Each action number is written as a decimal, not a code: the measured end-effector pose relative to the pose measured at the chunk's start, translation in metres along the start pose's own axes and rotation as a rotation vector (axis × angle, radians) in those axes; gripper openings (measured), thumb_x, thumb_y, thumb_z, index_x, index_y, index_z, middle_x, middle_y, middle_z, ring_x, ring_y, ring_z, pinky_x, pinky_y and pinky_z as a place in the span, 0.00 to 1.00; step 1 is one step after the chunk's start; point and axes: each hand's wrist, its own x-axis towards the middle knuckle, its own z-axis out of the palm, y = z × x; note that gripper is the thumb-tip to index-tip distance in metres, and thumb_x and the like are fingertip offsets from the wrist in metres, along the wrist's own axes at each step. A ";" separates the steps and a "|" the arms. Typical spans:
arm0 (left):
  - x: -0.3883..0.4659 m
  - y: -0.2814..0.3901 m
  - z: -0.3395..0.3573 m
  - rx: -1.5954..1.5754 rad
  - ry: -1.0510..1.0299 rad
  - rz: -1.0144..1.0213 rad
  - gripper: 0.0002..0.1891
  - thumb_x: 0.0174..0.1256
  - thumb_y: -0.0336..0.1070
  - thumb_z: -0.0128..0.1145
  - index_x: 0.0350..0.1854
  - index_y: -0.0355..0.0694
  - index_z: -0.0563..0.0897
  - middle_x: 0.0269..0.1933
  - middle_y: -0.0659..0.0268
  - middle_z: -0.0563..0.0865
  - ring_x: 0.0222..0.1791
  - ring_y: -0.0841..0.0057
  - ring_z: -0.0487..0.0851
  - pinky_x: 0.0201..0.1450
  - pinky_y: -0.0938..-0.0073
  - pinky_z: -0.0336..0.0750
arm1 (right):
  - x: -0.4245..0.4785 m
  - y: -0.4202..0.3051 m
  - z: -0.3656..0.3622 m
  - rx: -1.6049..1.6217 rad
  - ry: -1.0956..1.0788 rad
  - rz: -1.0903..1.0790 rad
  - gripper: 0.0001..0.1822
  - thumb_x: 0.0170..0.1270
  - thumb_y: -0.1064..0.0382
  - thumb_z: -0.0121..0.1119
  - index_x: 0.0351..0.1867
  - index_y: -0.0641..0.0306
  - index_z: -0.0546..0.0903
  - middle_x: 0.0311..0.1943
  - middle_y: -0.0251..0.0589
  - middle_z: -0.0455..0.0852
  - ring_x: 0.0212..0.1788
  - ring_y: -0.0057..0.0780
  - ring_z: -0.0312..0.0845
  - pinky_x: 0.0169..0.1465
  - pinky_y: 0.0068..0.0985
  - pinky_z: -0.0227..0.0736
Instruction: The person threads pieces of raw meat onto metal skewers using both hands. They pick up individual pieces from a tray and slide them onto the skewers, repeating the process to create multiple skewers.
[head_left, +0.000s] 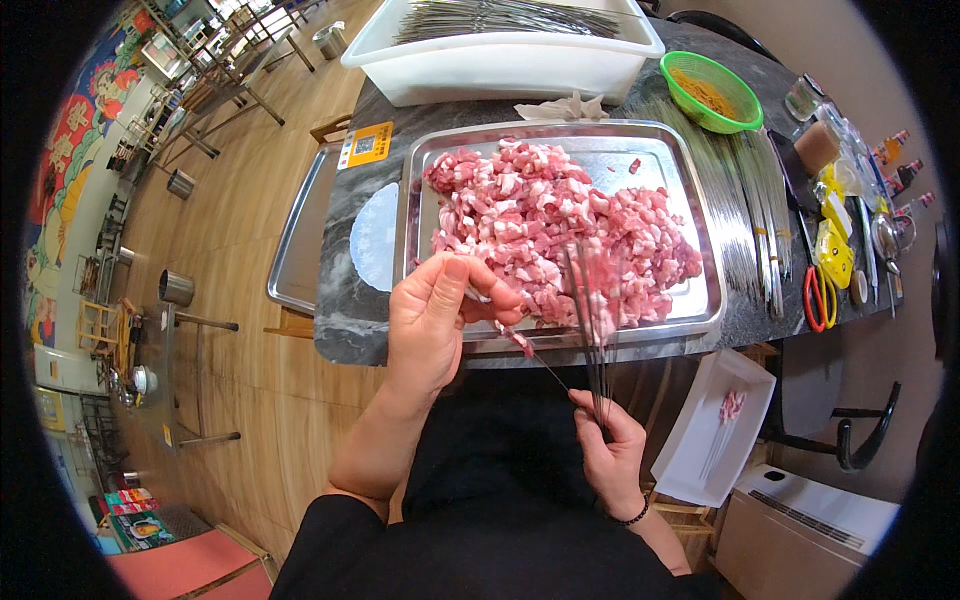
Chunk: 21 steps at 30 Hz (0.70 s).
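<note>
A metal tray (679, 161) on the dark stone-patterned table carries a heap of diced raw meat (525, 217). Over the tray's near edge, my left hand (442, 315) pinches a small piece of meat between thumb and fingers. To its lower right, my right hand (611, 442) grips a bundle of thin metal skewers (592, 330), with one skewer angled towards the left hand. Small meat pieces (517, 340) sit on that angled skewer, just under the left fingers. The tip of this skewer is hidden by the left hand.
Behind the tray stands a white plastic tub (502, 67) of skewers. More skewers (739, 202), a green basket (712, 94) and red-handled scissors (814, 300) lie at the right. A white bin (675, 457) with meat skewers sits lower right; a second metal tray (300, 255) is left, beside the table.
</note>
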 end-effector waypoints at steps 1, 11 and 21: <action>-0.001 0.000 0.001 -0.003 -0.002 -0.007 0.20 0.81 0.49 0.49 0.42 0.32 0.80 0.36 0.55 0.88 0.34 0.70 0.89 0.41 0.69 0.86 | 0.000 0.000 0.000 0.003 -0.001 0.006 0.15 0.67 0.76 0.58 0.54 0.69 0.85 0.34 0.33 0.83 0.33 0.14 0.74 0.39 0.16 0.70; -0.018 -0.016 0.009 -0.204 0.165 -0.064 0.20 0.82 0.50 0.45 0.40 0.37 0.78 0.33 0.55 0.88 0.28 0.65 0.89 0.37 0.65 0.86 | -0.005 0.015 0.011 0.052 -0.027 0.018 0.15 0.68 0.74 0.57 0.55 0.69 0.84 0.37 0.33 0.85 0.36 0.15 0.76 0.42 0.17 0.72; -0.005 -0.009 0.029 0.428 -0.455 -0.302 0.16 0.77 0.38 0.55 0.56 0.30 0.79 0.49 0.56 0.87 0.48 0.68 0.87 0.53 0.70 0.81 | 0.004 0.013 0.002 0.104 0.135 -0.022 0.15 0.69 0.75 0.57 0.56 0.68 0.84 0.34 0.27 0.81 0.31 0.11 0.70 0.36 0.13 0.66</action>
